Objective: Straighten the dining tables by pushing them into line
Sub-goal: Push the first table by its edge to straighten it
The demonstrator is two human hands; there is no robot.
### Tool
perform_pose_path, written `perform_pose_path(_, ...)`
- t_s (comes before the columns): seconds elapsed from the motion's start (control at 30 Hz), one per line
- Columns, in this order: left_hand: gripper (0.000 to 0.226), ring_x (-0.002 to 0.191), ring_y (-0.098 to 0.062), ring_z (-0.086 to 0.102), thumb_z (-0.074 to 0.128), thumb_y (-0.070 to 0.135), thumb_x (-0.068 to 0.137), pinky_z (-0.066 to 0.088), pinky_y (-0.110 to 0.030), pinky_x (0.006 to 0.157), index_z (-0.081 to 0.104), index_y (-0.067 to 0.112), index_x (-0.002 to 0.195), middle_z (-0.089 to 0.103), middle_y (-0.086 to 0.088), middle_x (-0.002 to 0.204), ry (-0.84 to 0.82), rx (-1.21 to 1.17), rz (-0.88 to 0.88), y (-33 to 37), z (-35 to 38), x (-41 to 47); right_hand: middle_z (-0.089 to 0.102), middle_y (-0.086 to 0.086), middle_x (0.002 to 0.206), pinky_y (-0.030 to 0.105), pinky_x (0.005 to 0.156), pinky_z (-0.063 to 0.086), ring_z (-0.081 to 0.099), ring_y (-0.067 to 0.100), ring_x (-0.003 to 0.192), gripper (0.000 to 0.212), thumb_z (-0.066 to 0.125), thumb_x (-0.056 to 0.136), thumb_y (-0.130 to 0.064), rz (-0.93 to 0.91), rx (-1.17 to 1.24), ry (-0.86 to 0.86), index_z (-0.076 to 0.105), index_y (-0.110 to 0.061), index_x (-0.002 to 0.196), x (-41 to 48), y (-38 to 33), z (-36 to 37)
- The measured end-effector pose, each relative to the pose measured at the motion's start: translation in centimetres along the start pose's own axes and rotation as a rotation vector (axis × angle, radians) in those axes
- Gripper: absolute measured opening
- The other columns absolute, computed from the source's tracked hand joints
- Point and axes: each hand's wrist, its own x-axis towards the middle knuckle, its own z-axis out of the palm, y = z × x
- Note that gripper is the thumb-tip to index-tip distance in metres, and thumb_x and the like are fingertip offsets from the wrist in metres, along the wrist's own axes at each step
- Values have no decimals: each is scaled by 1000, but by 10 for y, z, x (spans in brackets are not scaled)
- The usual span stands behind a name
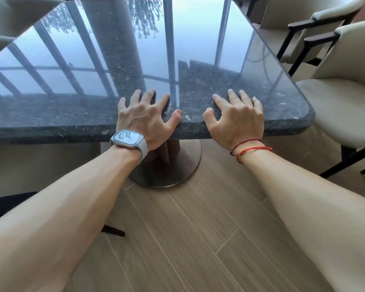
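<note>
The tabletop [198,85] is dark speckled polished stone, glossy enough to mirror the windows. Round base [173,169] looks like brushed matt metal. Floor [198,239] is wood-grain planks, low sheen. Chairs [346,106] have smooth cream upholstery on matt black frames.

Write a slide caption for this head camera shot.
Left hand and right hand flat on the dark stone table, near its edge.

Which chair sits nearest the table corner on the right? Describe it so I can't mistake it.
Start at the dark stone table and follow its near edge right to the rounded corner. The chair beside that corner is cream, with black legs. Unlike the other cream chair farther back, it is the nearer one, its seat beside the corner.
</note>
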Motion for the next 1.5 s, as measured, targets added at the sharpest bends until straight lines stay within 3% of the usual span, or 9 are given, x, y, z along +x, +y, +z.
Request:
perform_pose_path(0.27,75,149,-37,33,22,73,87,20,-66,118,46,35,147,42,-6,159,-52,-3,-10,0,0,2,60,18,139,58,114,31,49,40,136,55,40,88,-51,-5,-5,-43,68,-27,129,2,0,-3)
perform_pose_path(1.5,73,152,-40,23,20,71,90,15,-67,119,36,34,152,33,-6,163,-117,37,-57,40,13,40,64,15,136,55,114,33,53,37,134,53,40,86,-51,-27,75,-17,72,-30,123,47,46,17)
